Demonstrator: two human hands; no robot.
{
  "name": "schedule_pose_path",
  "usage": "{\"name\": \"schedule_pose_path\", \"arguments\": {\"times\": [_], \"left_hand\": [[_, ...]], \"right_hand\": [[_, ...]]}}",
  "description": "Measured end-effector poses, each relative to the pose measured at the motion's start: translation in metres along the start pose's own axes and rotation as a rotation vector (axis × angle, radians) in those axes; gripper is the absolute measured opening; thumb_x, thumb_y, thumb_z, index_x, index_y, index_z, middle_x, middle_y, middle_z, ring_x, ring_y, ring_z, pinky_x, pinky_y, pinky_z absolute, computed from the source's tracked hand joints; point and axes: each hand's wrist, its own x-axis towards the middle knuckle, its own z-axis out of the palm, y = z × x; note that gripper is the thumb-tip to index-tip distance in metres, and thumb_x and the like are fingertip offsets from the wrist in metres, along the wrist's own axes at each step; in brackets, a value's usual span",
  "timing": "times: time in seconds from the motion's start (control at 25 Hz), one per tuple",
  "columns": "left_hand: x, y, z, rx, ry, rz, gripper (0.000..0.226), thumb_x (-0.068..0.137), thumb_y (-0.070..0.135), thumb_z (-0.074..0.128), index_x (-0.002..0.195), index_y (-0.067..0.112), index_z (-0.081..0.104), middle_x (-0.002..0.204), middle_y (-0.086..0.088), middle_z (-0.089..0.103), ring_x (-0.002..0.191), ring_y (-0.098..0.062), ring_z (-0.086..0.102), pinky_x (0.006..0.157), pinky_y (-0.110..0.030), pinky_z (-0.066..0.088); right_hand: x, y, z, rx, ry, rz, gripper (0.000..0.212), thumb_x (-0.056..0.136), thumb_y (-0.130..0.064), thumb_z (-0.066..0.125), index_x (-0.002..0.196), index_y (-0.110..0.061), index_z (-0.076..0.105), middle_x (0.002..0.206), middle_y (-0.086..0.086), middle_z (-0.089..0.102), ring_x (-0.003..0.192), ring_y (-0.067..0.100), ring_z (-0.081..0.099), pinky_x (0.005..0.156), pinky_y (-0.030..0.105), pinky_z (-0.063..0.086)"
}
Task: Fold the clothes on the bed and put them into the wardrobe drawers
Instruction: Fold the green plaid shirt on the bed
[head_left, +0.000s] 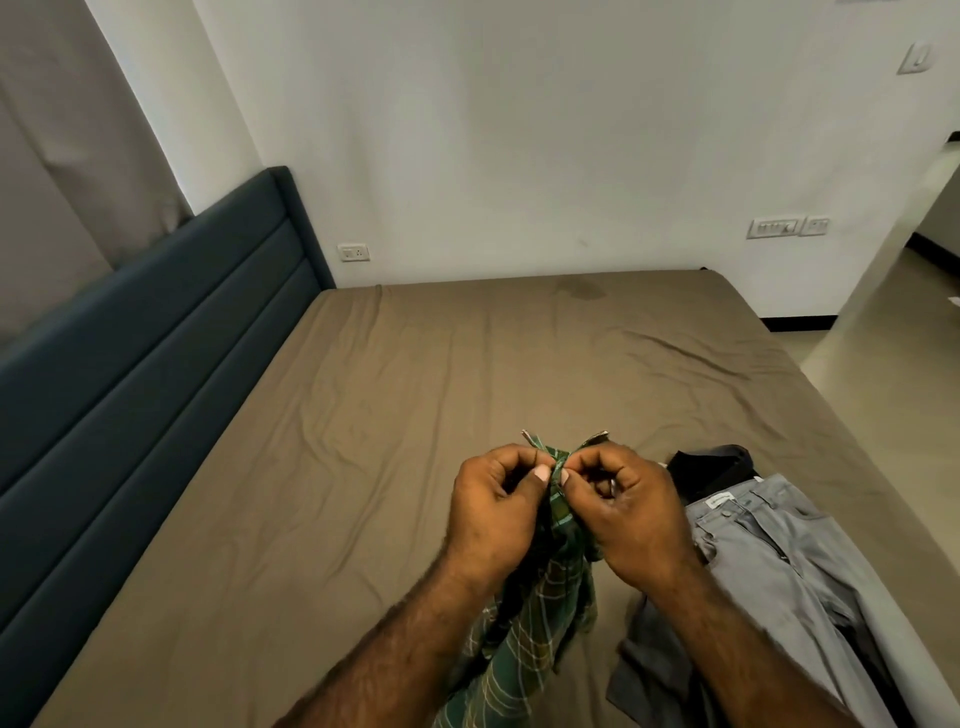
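The grey jeans (779, 545) carry a small white label (719, 502) inside the waistband, but its print is too small to read.

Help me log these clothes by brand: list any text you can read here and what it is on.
Nothing here can be read.
Waistband label inside the grey jeans: printed text, too small and blurred to read.
Green plaid shirt: no text visible.
Wall switch plates: no readable markings.
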Motion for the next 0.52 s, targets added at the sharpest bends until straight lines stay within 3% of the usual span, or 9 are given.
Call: {"name": "schedule_pose_path", "arguments": {"times": [0.16, 0.32, 0.44, 0.52], "left_hand": [[-0.004, -0.002, -0.002, -0.096, -0.033, -0.129, 0.007, 0.097, 0.011, 0.073, 0.093, 0.011, 0.079, 0.091, -0.011, 0.079, 0.093, -0.032, 0.076, 0.092, -0.050, 0.062], [-0.006, -0.008, 0.000, -0.033, 0.023, -0.130, 0.019, 0.103, 0.011, 0.064, 0.089, 0.013, 0.076, 0.089, -0.016, 0.076, 0.093, -0.042, 0.071, 0.088, -0.060, 0.060], [-0.007, -0.008, -0.001, -0.030, 0.024, -0.117, 0.019, 0.105, 0.014, 0.061, 0.090, 0.013, 0.074, 0.090, -0.012, 0.076, 0.088, -0.035, 0.073, 0.086, -0.056, 0.062], [-0.010, -0.003, -0.001, -0.041, -0.015, -0.079, 0.018, 0.103, 0.018, 0.061, 0.090, 0.014, 0.072, 0.086, -0.007, 0.075, 0.080, -0.024, 0.071, 0.082, -0.051, 0.062]], "right_hand": [[-0.005, 0.006, 0.004, -0.147, -0.025, -0.106, 0.017, 0.092, -0.012, 0.075, 0.087, -0.027, 0.070, 0.086, -0.013, 0.063, 0.079, 0.010, 0.064, 0.063, 0.012, 0.049], [-0.010, 0.010, 0.009, -0.188, -0.019, -0.151, 0.008, 0.094, -0.017, 0.074, 0.095, -0.025, 0.073, 0.092, -0.017, 0.062, 0.086, 0.007, 0.065, 0.068, 0.013, 0.052], [-0.009, 0.011, 0.012, -0.168, 0.012, -0.129, 0.006, 0.096, -0.025, 0.073, 0.101, -0.025, 0.077, 0.095, -0.017, 0.066, 0.089, 0.007, 0.067, 0.071, 0.017, 0.055], [-0.002, 0.012, 0.010, -0.058, 0.025, -0.084, 0.012, 0.096, -0.017, 0.073, 0.093, -0.026, 0.079, 0.088, -0.013, 0.071, 0.084, 0.010, 0.069, 0.072, 0.026, 0.057]]}}
